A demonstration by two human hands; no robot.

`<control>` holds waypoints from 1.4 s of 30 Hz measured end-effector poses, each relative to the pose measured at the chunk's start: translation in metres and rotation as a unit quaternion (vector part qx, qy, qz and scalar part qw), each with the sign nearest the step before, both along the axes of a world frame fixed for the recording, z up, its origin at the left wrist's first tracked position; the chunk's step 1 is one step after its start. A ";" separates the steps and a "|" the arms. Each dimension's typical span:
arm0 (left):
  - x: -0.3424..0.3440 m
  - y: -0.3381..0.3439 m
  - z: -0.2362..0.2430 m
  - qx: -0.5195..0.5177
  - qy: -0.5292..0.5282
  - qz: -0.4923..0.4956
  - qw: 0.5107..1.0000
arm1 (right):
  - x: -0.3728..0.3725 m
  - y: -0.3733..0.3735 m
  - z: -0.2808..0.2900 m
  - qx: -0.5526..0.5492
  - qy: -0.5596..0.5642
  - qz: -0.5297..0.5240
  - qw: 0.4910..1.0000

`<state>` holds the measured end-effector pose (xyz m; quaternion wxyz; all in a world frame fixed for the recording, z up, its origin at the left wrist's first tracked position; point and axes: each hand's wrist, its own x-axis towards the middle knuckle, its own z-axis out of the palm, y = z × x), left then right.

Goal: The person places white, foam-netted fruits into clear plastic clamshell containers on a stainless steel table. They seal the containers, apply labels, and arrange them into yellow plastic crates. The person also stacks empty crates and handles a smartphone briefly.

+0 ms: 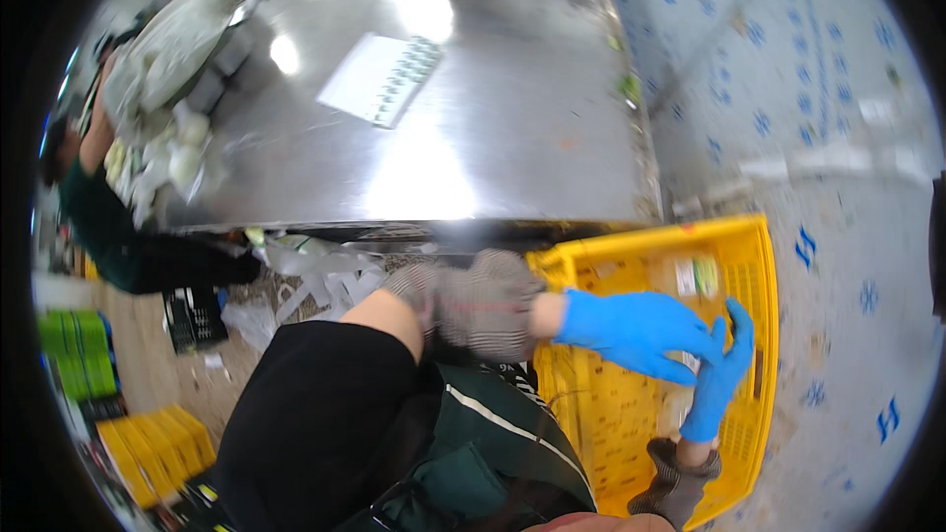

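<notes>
Both my hands wear blue gloves and reach into a yellow plastic crate (611,433). My left hand (641,330) comes in from the left with its fingers bent downward and close together, tips against the right hand. Whatever it may hold is hidden or too small to make out. My right hand (724,374) points up from below, its fingers stretched and partly apart. Under and between the hands lies a clear plastic package (675,409), partly covered. Another clear package (697,276) with a white and green label rests in the crate's far part.
A metal table (532,128) stands ahead, with a spiral notebook (370,79) on it. A pale patterned wall panel (828,236) borders the right side. Left are a person in dark green (94,207), a black crate (192,320), and green (79,355) and yellow crates (153,453).
</notes>
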<state>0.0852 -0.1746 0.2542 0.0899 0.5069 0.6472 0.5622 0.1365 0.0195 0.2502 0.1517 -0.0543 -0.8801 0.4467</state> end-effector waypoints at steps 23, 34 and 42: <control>0.112 -0.756 -0.115 -0.129 -0.291 0.781 0.538 | -0.296 -0.696 -0.118 0.033 -0.001 0.474 0.880; 0.295 -0.714 -0.105 0.277 -0.105 0.930 0.219 | -0.099 -0.749 -0.168 0.108 0.148 0.614 0.768; 0.403 -0.502 -0.207 -0.091 -0.481 0.826 0.280 | -0.112 -0.744 -0.185 0.086 0.162 0.647 0.740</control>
